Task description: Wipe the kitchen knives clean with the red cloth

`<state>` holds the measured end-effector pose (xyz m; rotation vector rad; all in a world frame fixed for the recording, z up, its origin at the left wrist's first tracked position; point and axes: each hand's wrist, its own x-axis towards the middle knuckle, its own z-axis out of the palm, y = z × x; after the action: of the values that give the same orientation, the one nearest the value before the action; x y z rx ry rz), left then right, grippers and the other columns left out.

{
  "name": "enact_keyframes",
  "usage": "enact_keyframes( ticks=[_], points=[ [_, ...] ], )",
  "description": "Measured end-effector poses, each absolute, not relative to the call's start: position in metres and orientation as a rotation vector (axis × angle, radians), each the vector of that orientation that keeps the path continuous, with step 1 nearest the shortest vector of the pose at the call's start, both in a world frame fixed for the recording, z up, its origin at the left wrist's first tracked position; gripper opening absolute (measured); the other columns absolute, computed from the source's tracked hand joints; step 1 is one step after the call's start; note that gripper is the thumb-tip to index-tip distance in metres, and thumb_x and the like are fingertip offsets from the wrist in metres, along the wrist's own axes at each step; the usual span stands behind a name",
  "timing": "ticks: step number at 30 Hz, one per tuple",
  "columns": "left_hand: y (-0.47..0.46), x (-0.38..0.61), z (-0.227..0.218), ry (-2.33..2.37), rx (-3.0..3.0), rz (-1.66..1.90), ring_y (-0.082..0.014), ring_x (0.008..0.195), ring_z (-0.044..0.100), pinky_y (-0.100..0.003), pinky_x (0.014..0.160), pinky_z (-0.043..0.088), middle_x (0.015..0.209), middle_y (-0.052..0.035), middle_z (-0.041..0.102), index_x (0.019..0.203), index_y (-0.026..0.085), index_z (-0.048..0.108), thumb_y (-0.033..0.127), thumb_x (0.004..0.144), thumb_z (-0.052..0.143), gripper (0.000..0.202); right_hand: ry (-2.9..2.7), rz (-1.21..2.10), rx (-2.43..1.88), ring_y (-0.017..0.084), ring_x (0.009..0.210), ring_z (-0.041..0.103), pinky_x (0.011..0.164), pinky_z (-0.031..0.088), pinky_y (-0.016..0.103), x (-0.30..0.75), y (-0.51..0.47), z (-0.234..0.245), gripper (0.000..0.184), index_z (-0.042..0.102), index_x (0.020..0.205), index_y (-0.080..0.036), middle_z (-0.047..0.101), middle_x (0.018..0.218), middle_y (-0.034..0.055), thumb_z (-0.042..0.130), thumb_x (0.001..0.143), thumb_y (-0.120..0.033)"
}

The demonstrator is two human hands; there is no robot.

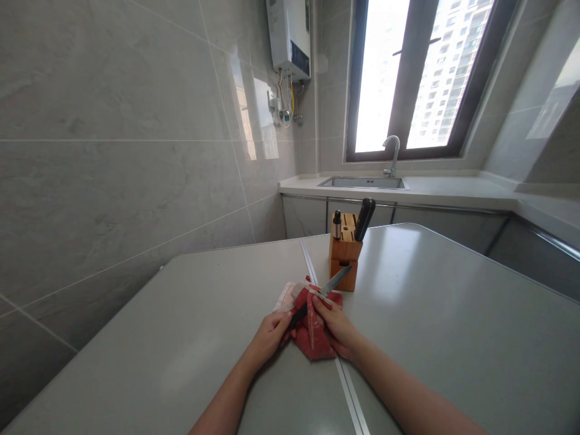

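My left hand (272, 330) is closed round the black handle of a kitchen knife (336, 280). The blade points up and to the right, away from me. A red and white cloth (317, 338) is folded over the knife near where blade and handle meet. My right hand (336, 326) pinches that cloth against the knife, and part of the cloth hangs down below. Just behind the blade tip stands a wooden knife block (347, 249). Two black handles stick up from it, a large one (365, 219) at the right and a small one (336, 225) at the left.
The knife block and both hands are over a pale table (217, 314) with a white seam down its middle. Beyond its far edge runs a counter with a sink (362, 182) and a tap (393, 154). A tiled wall (113, 121) rises at the left.
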<state>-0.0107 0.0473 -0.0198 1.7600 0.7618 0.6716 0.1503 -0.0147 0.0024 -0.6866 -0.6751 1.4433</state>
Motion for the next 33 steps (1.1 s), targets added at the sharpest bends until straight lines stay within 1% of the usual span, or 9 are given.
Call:
enact_keyframes(
  ticks=[6, 10, 15, 19, 23, 26, 30, 33],
  points=[
    [0.046, -0.011, -0.018, 0.776, 1.77, 0.682, -0.008, 0.042, 0.035, -0.021, 0.044, 0.024, 0.046, 0.0037, 0.04, 0.061, 0.011, 0.056, 0.061, 0.084, 0.036, 0.058, -0.664, 1.445, -0.671, 0.016, 0.059, 0.063, 0.067, 0.05, 0.032, 0.151, -0.013, -0.002, 0.027, 0.064, 0.082, -0.016, 0.067, 0.066, 0.0026, 0.069, 0.073, -0.041],
    [0.045, -0.012, -0.018, 0.778, 1.76, 0.691, -0.0083, 0.043, 0.035, -0.021, 0.044, 0.025, 0.047, 0.0038, 0.04, 0.059, 0.013, 0.052, 0.062, 0.084, 0.035, 0.057, -0.637, 1.429, -0.68, 0.015, 0.059, 0.061, 0.068, 0.049, 0.031, 0.152, -0.013, -0.004, 0.027, 0.064, 0.08, -0.016, 0.066, 0.064, 0.001, 0.071, 0.071, -0.04],
    [0.046, -0.012, -0.02, 0.771, 1.723, 0.686, -0.008, 0.042, 0.034, -0.021, 0.044, 0.024, 0.046, 0.0039, 0.04, 0.059, 0.014, 0.051, 0.061, 0.084, 0.034, 0.057, -0.658, 1.43, -0.68, 0.017, 0.066, 0.063, 0.071, 0.049, 0.032, 0.152, -0.012, -0.004, 0.031, 0.065, 0.087, -0.016, 0.068, 0.072, 0.0038, 0.071, 0.071, -0.042],
    [0.047, -0.012, -0.02, 0.749, 1.724, 0.679, -0.0078, 0.043, 0.035, -0.021, 0.044, 0.025, 0.047, 0.0035, 0.041, 0.058, 0.013, 0.051, 0.06, 0.086, 0.033, 0.057, -0.689, 1.416, -0.68, 0.015, 0.063, 0.061, 0.067, 0.049, 0.03, 0.152, -0.011, -0.007, 0.029, 0.065, 0.086, -0.015, 0.066, 0.07, 0.0031, 0.069, 0.073, -0.04],
    [0.047, -0.012, -0.019, 0.75, 1.722, 0.681, -0.0078, 0.042, 0.035, -0.021, 0.044, 0.026, 0.047, 0.0032, 0.042, 0.058, 0.013, 0.052, 0.061, 0.086, 0.032, 0.058, -0.696, 1.399, -0.732, 0.015, 0.06, 0.059, 0.064, 0.048, 0.029, 0.153, -0.011, -0.008, 0.03, 0.065, 0.085, -0.016, 0.064, 0.064, 0.0011, 0.07, 0.071, -0.042],
    [0.045, -0.011, -0.018, 0.755, 1.746, 0.688, -0.0081, 0.042, 0.036, -0.021, 0.044, 0.026, 0.045, 0.0031, 0.041, 0.057, 0.013, 0.053, 0.061, 0.086, 0.031, 0.06, -0.708, 1.404, -0.733, 0.016, 0.06, 0.06, 0.063, 0.048, 0.029, 0.152, -0.012, -0.007, 0.031, 0.065, 0.084, -0.016, 0.065, 0.065, 0.0018, 0.07, 0.071, -0.044],
    [0.042, -0.009, -0.018, 0.734, 1.775, 0.697, -0.009, 0.044, 0.038, -0.021, 0.045, 0.027, 0.048, 0.0022, 0.044, 0.065, 0.012, 0.056, 0.06, 0.087, 0.028, 0.06, -0.697, 1.453, -0.689, 0.016, 0.059, 0.062, 0.062, 0.049, 0.031, 0.151, -0.013, -0.004, 0.033, 0.064, 0.085, -0.016, 0.066, 0.066, 0.0033, 0.069, 0.072, -0.046],
    [0.039, -0.009, -0.017, 0.697, 1.809, 0.715, -0.0095, 0.046, 0.038, -0.021, 0.047, 0.028, 0.051, 0.0023, 0.044, 0.071, 0.012, 0.056, 0.057, 0.089, 0.025, 0.058, -0.695, 1.462, -0.686, 0.016, 0.058, 0.061, 0.064, 0.05, 0.032, 0.151, -0.012, -0.004, 0.032, 0.064, 0.083, -0.016, 0.065, 0.063, 0.0025, 0.067, 0.073, -0.046]
  ],
)
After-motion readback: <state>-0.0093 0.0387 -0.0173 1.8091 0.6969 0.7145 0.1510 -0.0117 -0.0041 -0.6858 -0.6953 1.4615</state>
